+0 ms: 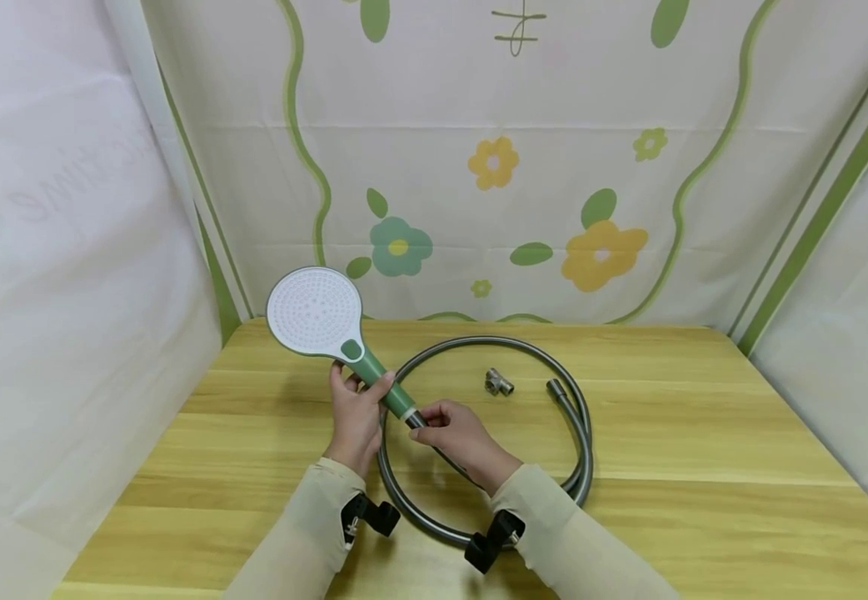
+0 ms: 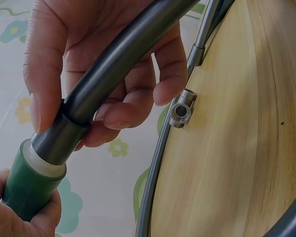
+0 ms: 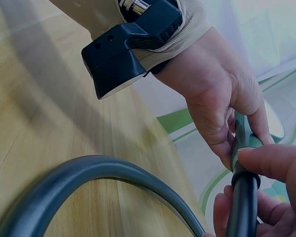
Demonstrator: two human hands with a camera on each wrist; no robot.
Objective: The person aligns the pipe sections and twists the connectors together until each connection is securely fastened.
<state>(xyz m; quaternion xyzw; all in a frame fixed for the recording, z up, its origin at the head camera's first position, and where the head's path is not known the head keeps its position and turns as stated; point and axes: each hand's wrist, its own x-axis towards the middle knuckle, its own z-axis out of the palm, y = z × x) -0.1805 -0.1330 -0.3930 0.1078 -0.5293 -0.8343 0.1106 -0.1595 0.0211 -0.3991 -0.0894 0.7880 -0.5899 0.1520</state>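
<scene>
My left hand (image 1: 356, 417) grips the green handle of a shower head (image 1: 314, 312), whose white round face tilts up to the left above the table. With thumb and fingers, my right hand (image 1: 464, 440) pinches the dark end nut (image 2: 59, 139) of a grey shower hose (image 1: 482, 340). That nut sits at the handle's lower end, over a white collar (image 2: 43, 166); how far it is threaded on I cannot tell. The rest of the hose loops on the table, its other end nut (image 1: 556, 388) lying at the right.
A small metal tee-shaped fitting (image 1: 497, 382) lies on the wooden table (image 1: 704, 417) inside the hose loop. Flower-printed cloth (image 1: 419, 167) hangs behind the table, with pale cloth at both sides. Each wrist wears a black camera mount (image 1: 494, 542).
</scene>
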